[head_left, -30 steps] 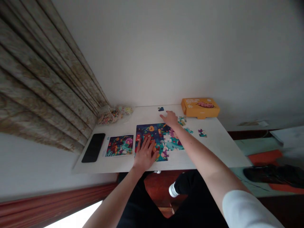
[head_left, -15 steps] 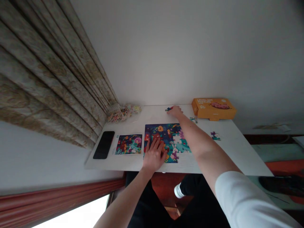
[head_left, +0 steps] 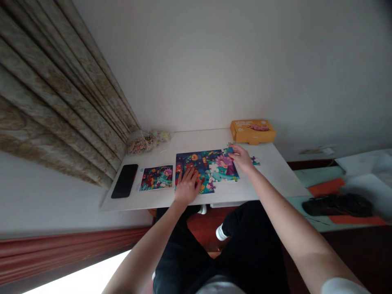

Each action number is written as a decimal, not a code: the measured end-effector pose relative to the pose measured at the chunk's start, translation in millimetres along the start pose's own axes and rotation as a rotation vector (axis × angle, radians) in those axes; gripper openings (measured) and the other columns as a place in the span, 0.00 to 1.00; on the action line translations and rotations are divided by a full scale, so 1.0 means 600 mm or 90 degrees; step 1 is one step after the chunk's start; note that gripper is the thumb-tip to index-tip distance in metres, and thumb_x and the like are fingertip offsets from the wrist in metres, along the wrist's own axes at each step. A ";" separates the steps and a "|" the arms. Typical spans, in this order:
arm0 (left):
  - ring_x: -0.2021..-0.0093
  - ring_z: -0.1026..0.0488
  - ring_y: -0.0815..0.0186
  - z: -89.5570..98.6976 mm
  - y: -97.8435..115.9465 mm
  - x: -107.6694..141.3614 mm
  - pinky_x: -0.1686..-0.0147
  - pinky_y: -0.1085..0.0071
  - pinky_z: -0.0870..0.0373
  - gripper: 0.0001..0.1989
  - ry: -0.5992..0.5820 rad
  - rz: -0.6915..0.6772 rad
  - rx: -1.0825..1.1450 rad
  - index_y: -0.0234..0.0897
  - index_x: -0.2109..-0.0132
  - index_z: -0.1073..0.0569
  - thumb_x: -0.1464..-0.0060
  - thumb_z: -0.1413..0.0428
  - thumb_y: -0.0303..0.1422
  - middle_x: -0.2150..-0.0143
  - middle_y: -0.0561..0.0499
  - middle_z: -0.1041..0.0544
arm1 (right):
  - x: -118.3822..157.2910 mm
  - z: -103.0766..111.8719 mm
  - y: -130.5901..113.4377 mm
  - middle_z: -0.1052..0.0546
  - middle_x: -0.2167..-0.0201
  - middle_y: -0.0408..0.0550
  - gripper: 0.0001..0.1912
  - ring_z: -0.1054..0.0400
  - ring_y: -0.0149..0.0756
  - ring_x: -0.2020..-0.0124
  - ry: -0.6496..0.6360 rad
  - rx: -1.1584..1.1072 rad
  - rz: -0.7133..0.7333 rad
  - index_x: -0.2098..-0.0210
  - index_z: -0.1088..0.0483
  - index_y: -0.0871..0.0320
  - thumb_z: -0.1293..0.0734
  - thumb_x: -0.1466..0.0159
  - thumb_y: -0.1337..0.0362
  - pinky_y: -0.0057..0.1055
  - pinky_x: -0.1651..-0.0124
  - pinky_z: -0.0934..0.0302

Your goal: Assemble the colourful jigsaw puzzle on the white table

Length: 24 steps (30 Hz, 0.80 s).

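1. Left grip (head_left: 187,187): palm down on the lower-left part of the puzzle, fingers spread apart, clamped on nothing.
2. Right grip (head_left: 240,158): fingers drawn together at the puzzle's upper-right corner, against small loose pieces (head_left: 229,149); I can't tell whether it is pinching one.
3. Colourful cardboard jigsaw puzzle (head_left: 206,166): partly assembled, with white gaps, lying mid-way along the white table (head_left: 196,141).
4. Bright printed picture card (head_left: 157,178): just left of the puzzle, with a black smartphone (head_left: 124,181) beyond it.
5. Orange cardboard box (head_left: 252,132): at the table's far edge.
6. Clear plastic bag of puzzle pieces (head_left: 143,143): at the far-left corner.
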<state>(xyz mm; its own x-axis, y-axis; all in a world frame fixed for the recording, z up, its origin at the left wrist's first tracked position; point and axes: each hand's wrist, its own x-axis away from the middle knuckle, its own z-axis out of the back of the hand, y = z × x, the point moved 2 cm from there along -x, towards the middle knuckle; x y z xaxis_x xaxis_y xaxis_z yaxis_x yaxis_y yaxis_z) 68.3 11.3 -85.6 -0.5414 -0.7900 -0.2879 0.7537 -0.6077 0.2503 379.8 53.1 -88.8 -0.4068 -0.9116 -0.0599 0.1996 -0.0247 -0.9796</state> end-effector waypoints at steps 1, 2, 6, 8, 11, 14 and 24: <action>0.28 0.35 0.51 -0.001 0.000 0.000 0.28 0.43 0.41 0.19 0.000 -0.001 -0.001 0.40 0.38 0.26 0.29 0.51 0.38 0.31 0.41 0.28 | 0.033 0.021 0.006 0.22 0.70 0.43 0.28 0.25 0.39 0.72 -0.003 -0.011 -0.006 0.48 0.24 0.55 0.24 0.46 0.50 0.36 0.65 0.30; 0.28 0.35 0.51 -0.001 0.000 -0.001 0.29 0.42 0.41 0.19 0.000 -0.002 -0.001 0.40 0.38 0.26 0.29 0.51 0.38 0.31 0.41 0.28 | 0.066 0.038 0.012 0.21 0.70 0.45 0.28 0.25 0.40 0.71 -0.008 -0.011 -0.009 0.49 0.24 0.55 0.25 0.45 0.49 0.37 0.65 0.29; 0.30 0.33 0.50 -0.002 0.000 -0.003 0.29 0.43 0.40 0.19 0.008 -0.009 -0.004 0.40 0.38 0.25 0.29 0.52 0.38 0.32 0.40 0.27 | 0.170 0.082 0.029 0.18 0.66 0.50 0.24 0.24 0.44 0.65 -0.006 0.062 0.031 0.54 0.20 0.55 0.26 0.42 0.45 0.39 0.60 0.28; 0.30 0.32 0.51 -0.003 -0.001 -0.005 0.30 0.43 0.40 0.20 0.009 -0.012 -0.011 0.39 0.39 0.25 0.29 0.52 0.38 0.32 0.40 0.27 | 0.201 0.089 0.037 0.17 0.66 0.51 0.24 0.24 0.44 0.65 -0.006 0.093 0.040 0.54 0.20 0.55 0.27 0.41 0.44 0.40 0.59 0.28; 0.31 0.31 0.51 -0.004 -0.002 -0.006 0.30 0.44 0.38 0.20 0.007 -0.017 -0.020 0.40 0.39 0.24 0.29 0.53 0.38 0.32 0.41 0.27 | 0.224 0.088 0.050 0.17 0.65 0.51 0.25 0.24 0.44 0.66 -0.013 0.113 0.037 0.53 0.20 0.56 0.29 0.39 0.44 0.40 0.60 0.29; 0.32 0.30 0.51 -0.006 -0.003 -0.004 0.31 0.45 0.37 0.20 0.008 -0.018 -0.021 0.41 0.39 0.24 0.29 0.52 0.39 0.33 0.41 0.25 | 0.229 0.085 0.055 0.16 0.63 0.51 0.24 0.23 0.43 0.64 -0.011 0.128 0.047 0.53 0.21 0.55 0.31 0.38 0.45 0.39 0.58 0.29; 0.31 0.31 0.51 -0.012 -0.003 0.003 0.31 0.45 0.37 0.20 0.016 -0.006 -0.007 0.39 0.38 0.24 0.29 0.53 0.37 0.33 0.40 0.26 | 0.228 0.085 0.055 0.19 0.65 0.50 0.21 0.24 0.44 0.65 0.017 0.109 0.064 0.52 0.23 0.54 0.30 0.38 0.48 0.40 0.58 0.27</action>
<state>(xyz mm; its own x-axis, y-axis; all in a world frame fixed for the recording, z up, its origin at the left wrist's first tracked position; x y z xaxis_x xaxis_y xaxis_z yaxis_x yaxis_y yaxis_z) 68.7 11.7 -93.0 -0.5391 -0.7818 -0.3133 0.7529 -0.6141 0.2368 376.2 -93.2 -119.7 -0.4005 -0.9017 -0.1628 0.3880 -0.0059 -0.9217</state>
